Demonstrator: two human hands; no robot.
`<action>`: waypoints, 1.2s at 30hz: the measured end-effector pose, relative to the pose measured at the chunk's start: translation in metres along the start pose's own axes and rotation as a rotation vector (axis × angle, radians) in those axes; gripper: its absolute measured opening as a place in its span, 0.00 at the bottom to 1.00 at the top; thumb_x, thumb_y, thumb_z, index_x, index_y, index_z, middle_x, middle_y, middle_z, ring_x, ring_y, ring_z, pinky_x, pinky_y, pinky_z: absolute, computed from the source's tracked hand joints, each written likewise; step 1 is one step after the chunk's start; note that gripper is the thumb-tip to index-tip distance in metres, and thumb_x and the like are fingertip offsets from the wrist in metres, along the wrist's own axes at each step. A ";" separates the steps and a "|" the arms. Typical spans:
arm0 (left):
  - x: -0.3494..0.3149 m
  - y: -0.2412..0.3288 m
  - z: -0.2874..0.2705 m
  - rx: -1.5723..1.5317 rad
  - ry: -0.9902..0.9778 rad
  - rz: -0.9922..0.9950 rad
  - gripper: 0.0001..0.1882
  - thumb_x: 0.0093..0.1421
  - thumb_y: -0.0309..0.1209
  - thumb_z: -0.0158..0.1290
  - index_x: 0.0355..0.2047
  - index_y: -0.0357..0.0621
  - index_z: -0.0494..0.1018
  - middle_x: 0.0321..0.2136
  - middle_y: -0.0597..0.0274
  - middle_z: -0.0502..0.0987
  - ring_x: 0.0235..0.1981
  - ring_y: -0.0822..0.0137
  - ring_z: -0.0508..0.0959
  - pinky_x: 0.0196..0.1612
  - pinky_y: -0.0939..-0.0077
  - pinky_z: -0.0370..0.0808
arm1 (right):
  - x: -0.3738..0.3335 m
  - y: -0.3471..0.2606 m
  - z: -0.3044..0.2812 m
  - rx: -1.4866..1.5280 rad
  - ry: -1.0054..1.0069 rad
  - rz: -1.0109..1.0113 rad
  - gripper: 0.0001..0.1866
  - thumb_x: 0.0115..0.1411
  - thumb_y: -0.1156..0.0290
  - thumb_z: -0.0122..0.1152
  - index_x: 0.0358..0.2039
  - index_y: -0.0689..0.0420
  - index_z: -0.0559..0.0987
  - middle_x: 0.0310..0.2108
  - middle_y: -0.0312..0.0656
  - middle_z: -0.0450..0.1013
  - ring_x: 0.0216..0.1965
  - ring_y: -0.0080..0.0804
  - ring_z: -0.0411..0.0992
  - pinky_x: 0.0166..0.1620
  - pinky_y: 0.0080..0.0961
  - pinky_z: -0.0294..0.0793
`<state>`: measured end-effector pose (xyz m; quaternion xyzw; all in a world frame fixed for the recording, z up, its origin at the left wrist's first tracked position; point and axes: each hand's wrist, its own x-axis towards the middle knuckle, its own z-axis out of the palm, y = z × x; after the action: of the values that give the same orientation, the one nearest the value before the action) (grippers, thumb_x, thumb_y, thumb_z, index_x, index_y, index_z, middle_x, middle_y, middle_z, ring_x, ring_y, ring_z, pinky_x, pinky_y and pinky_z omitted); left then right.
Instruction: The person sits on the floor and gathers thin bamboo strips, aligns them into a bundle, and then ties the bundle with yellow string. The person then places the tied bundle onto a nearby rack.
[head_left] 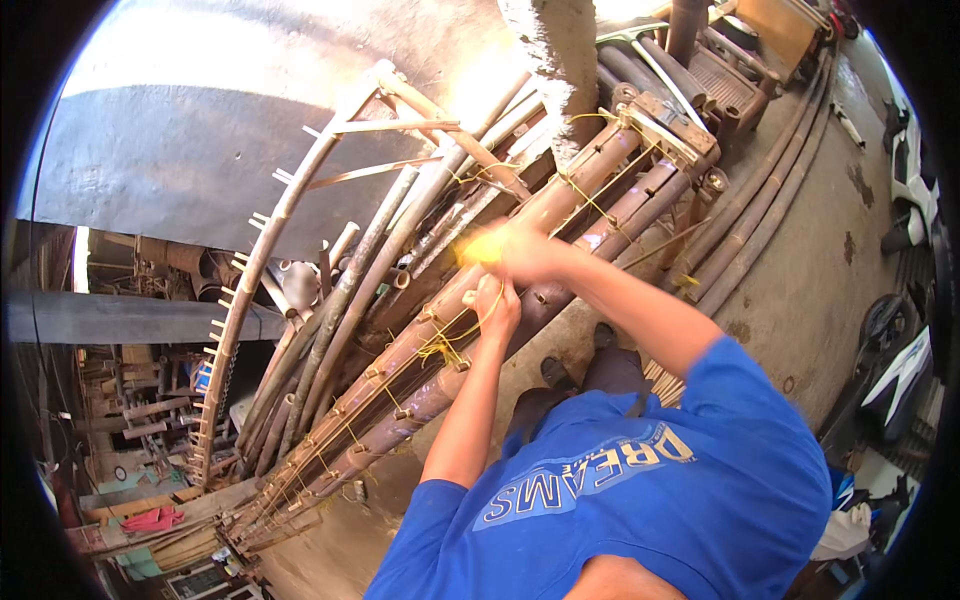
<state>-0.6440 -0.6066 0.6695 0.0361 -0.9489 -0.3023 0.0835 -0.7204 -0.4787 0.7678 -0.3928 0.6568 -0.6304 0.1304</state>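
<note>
Two long brown bamboo poles [567, 198] run side by side from lower left to upper right, tied across at several spots with thin yellow twine [440, 348]. My left hand [497, 306] is closed at the poles, its fingers pinching a strand of the twine. Just above it, my right hand [522, 252] is smeared by motion over the far pole. At its fingertips is a blurred yellow bundle [482, 247], which looks like twine held in the hand. Small pegs stick out along the poles.
A curved bamboo piece with pegs [262, 243] leans at the left by a grey wall [200, 165]. Loose bamboo lengths [340, 290] lie behind the poles. Several long poles [765, 195] rest on the concrete floor at the right. A wooden end block [680, 135] joins the poles' far end.
</note>
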 end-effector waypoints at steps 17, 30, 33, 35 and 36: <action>0.127 -0.052 -0.032 0.024 -0.031 0.198 0.14 0.67 0.37 0.47 0.41 0.40 0.75 0.35 0.39 0.79 0.40 0.39 0.78 0.43 0.50 0.74 | -0.137 0.011 0.159 -0.225 -0.148 0.331 0.20 0.55 0.64 0.62 0.48 0.55 0.76 0.44 0.47 0.74 0.49 0.44 0.72 0.57 0.39 0.68; -0.063 -0.123 -0.086 -0.262 0.072 0.166 0.15 0.63 0.31 0.49 0.49 0.40 0.74 0.43 0.43 0.78 0.46 0.47 0.77 0.49 0.53 0.69 | 0.058 0.004 0.212 -0.392 -0.119 0.044 0.24 0.69 0.52 0.43 0.37 0.59 0.80 0.34 0.47 0.78 0.36 0.41 0.74 0.43 0.40 0.70; -0.066 -0.114 -0.096 -0.199 -0.082 -0.004 0.13 0.66 0.34 0.48 0.43 0.44 0.78 0.38 0.46 0.80 0.45 0.47 0.77 0.52 0.47 0.62 | 0.065 0.018 0.166 -1.046 -0.044 0.501 0.30 0.67 0.46 0.43 0.36 0.61 0.82 0.40 0.51 0.79 0.43 0.43 0.76 0.46 0.40 0.71; -0.063 -0.117 -0.100 -0.133 -0.064 0.012 0.12 0.66 0.36 0.48 0.42 0.48 0.79 0.36 0.50 0.81 0.44 0.50 0.78 0.53 0.50 0.59 | 0.068 0.013 0.161 -0.106 -0.051 0.397 0.26 0.65 0.51 0.50 0.27 0.62 0.81 0.25 0.44 0.76 0.29 0.32 0.72 0.36 0.36 0.71; -0.065 -0.119 -0.103 -0.090 -0.062 0.032 0.12 0.66 0.36 0.48 0.42 0.49 0.79 0.35 0.52 0.81 0.43 0.52 0.77 0.52 0.52 0.58 | 0.062 0.009 0.165 0.195 0.104 0.325 0.23 0.66 0.56 0.52 0.22 0.62 0.76 0.19 0.39 0.71 0.23 0.24 0.64 0.30 0.31 0.67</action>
<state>-0.5597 -0.7542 0.6744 0.0077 -0.9369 -0.3444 0.0602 -0.6542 -0.6416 0.7508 -0.2338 0.6532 -0.6812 0.2337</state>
